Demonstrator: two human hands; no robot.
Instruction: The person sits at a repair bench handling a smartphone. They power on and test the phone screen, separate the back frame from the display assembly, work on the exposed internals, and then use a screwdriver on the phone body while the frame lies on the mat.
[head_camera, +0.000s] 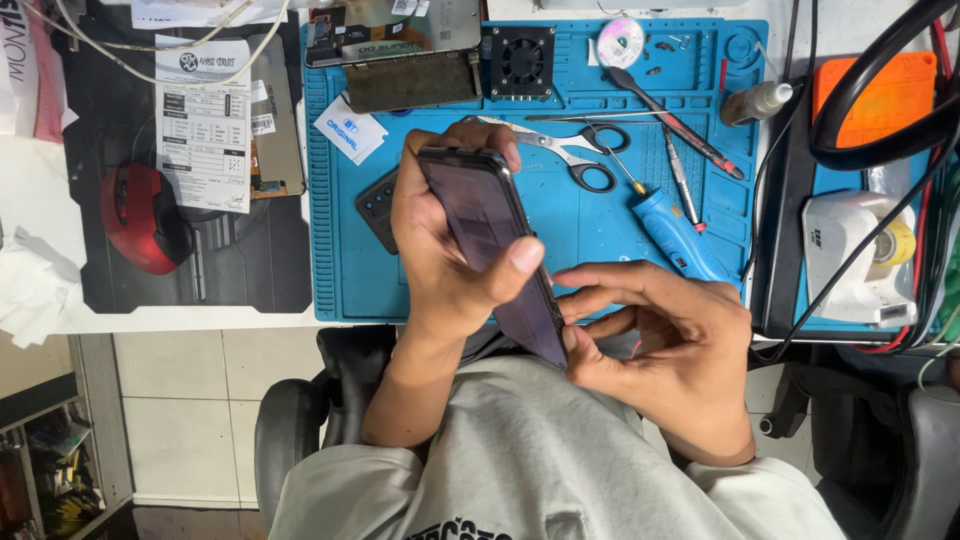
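My left hand (440, 250) grips a dark smartphone (487, 245) around its upper half, thumb across the screen, holding it tilted above the near edge of a blue work mat (600, 240). My right hand (660, 340) pinches the phone's lower right edge with thumb and fingertips. A small dark rectangular part (378, 208) lies on the mat just left of my left hand.
On the mat lie scissors (570, 150), a blue-handled screwdriver (670, 225), thin tools (675, 130), a small black fan (522, 60) and a solder reel (620, 42). A red mouse (140, 215) sits on a black pad left. A tape dispenser (855, 255) and black cables stand right.
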